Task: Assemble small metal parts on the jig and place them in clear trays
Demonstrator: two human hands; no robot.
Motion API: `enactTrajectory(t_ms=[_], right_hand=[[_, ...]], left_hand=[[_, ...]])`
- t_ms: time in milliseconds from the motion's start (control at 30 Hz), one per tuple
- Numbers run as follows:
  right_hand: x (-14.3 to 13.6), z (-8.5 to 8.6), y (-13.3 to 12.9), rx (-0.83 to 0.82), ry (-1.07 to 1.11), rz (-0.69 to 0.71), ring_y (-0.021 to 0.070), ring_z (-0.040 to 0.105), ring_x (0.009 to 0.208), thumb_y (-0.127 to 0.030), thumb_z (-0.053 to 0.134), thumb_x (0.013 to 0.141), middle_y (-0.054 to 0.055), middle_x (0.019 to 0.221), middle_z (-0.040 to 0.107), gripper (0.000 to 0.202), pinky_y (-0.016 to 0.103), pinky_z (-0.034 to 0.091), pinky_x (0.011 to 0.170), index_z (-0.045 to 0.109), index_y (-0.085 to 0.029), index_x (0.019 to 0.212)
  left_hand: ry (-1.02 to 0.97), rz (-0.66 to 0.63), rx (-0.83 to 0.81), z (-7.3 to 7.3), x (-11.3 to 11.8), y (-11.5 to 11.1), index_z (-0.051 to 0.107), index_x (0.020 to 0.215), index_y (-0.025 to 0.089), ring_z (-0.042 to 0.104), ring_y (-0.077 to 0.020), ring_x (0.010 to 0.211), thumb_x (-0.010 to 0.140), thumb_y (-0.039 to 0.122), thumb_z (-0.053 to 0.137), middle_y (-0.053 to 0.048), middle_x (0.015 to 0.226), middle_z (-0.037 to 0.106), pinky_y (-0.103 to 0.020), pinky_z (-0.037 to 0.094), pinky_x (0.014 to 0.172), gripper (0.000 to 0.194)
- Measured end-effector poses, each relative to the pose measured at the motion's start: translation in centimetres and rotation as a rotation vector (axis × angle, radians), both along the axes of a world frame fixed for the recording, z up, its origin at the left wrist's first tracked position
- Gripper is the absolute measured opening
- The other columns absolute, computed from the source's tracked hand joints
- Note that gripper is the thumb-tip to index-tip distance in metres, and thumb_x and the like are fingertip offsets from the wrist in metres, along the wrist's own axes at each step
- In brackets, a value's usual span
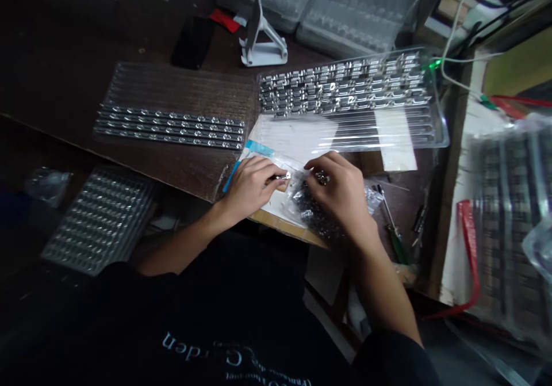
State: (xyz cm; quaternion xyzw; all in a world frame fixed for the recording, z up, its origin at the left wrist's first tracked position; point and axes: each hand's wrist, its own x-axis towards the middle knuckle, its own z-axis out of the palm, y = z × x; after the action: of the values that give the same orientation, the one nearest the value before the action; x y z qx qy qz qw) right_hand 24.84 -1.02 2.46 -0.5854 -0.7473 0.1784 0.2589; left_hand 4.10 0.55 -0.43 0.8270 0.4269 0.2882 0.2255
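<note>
My left hand (251, 184) is closed, pinching a small metal connector (282, 176) between thumb and fingers above a white sheet. To its right, my right hand (342, 187) is curled with fingers bent around small shiny metal parts (321, 177), too small to name exactly. Below that hand lies a clear plastic bag (310, 205) spread with many tiny dark and silver pieces; the forearm covers part of it. Behind the hands, a clear ribbed tray (353, 138) bears rows of silver D-sub connectors (302, 95).
At the left, another ribbed tray (172, 90) has several filled rows. A white stand (263, 55) and a dark phone (192, 42) are at the back. A green-handled screwdriver (397, 242) lies at right. Stacked filled trays (99, 219) sit lower left. A red strap (469, 253) hangs at right.
</note>
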Motion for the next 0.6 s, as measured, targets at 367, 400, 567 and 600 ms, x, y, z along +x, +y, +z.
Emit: enactTrajectory(t_ms=[367, 400, 567, 600], right_hand=[[-2.8, -1.5, 0.1, -0.03, 0.108, 0.258, 0.0197, 0.071, 0.09, -0.011, 0.051, 0.091, 0.007, 0.102, 0.076, 0.03, 0.03, 0.053, 0.078, 0.071, -0.022, 0.11], [-3.1, -1.7, 0.0, -0.031, 0.072, 0.3, 0.02, 0.07, 0.09, -0.011, 0.051, 0.092, 0.008, 0.103, 0.076, 0.03, 0.03, 0.053, 0.078, 0.07, -0.021, 0.114], [-4.0, -1.3, -0.7, 0.062, -0.177, 0.41, 0.0227, 0.065, 0.094, -0.007, 0.043, 0.097, 0.01, 0.105, 0.074, 0.035, 0.034, 0.051, 0.082, 0.068, -0.019, 0.119], [-4.1, -1.0, -0.9, 0.081, -0.222, 0.425, 0.0237, 0.064, 0.095, -0.006, 0.042, 0.097, 0.011, 0.105, 0.074, 0.035, 0.035, 0.051, 0.083, 0.068, -0.018, 0.119]], left_hand=[[-0.146, 0.178, 0.136, 1.6, -3.2, -1.0, 0.067, 0.111, 0.02, 0.07, -0.0198, 0.097, 0.09, 0.029, 0.072, -0.003, 0.1, 0.077, -0.035, 0.051, 0.091, 0.024], [-0.129, 0.194, 0.13, 1.6, -3.6, -1.0, 0.067, 0.113, 0.021, 0.071, -0.0203, 0.098, 0.09, 0.029, 0.073, -0.003, 0.1, 0.077, -0.035, 0.051, 0.092, 0.025], [-0.074, 0.232, 0.119, 1.4, -4.9, -1.0, 0.067, 0.114, 0.023, 0.07, -0.0213, 0.098, 0.09, 0.029, 0.072, -0.003, 0.102, 0.078, -0.038, 0.051, 0.094, 0.025], [-0.066, 0.232, 0.121, 1.4, -5.1, -0.9, 0.067, 0.113, 0.023, 0.07, -0.0212, 0.098, 0.09, 0.028, 0.072, -0.003, 0.102, 0.078, -0.038, 0.051, 0.094, 0.025]])
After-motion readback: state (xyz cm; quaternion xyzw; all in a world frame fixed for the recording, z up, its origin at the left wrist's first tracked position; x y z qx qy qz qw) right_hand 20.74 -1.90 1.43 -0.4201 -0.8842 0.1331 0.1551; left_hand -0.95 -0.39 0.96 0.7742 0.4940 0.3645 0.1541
